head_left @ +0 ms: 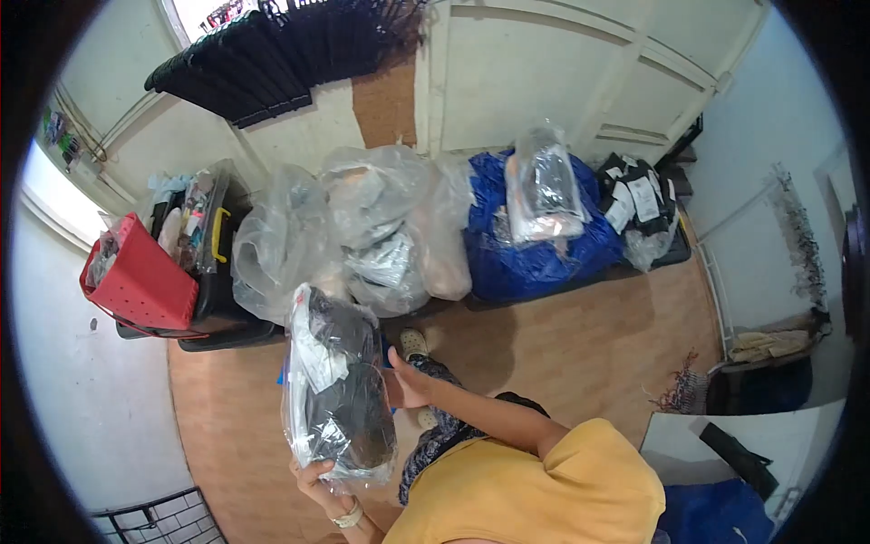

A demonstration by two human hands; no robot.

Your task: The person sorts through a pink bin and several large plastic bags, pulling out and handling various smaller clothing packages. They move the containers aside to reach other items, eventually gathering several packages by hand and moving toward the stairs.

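A clear plastic package of dark folded items with a white piece is held up at the centre left. My left hand, with a pale band at the wrist, grips its lower edge. Against the package's right side is my right hand, its thumb raised and its other fingers partly hidden behind the plastic. Just beyond the package lie large translucent bags. Something blue shows in part behind the package.
A red basket stands on a dark bin at left. Blue bags carry clear packages; dark packaged items lie further right. Black hangers hang above. A white surface is at lower right.
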